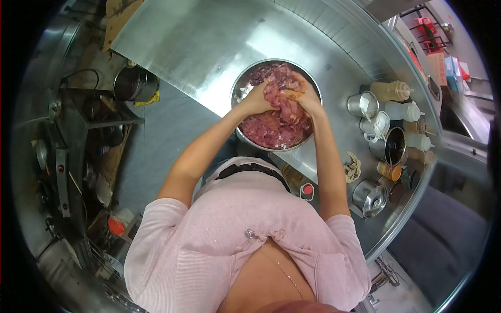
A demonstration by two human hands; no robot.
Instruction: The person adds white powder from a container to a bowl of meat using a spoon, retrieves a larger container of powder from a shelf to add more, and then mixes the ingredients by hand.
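Observation:
A round metal bowl (249, 67) stands on the steel counter in front of me, filled with pieces of raw meat (276, 134). White powder or paste shows in patches at the left side and near the front of the meat. My left hand (257, 99) reaches into the bowl from the left, its fingers curled around a clump of meat. From the right, my right hand (306, 99) grips the same raised clump, with wet, orange-tinted fingers. Meat partly hides the fingertips of both hands.
Along the counter's right side stand squeeze bottles (392, 91), metal cups of white powder (364, 105), a pot of dark sauce (395, 146) and a lidded metal pot (371, 198). A crumpled cloth (352, 167) lies nearby. Left, a pot (133, 83) sits below counter level beside metal shelving.

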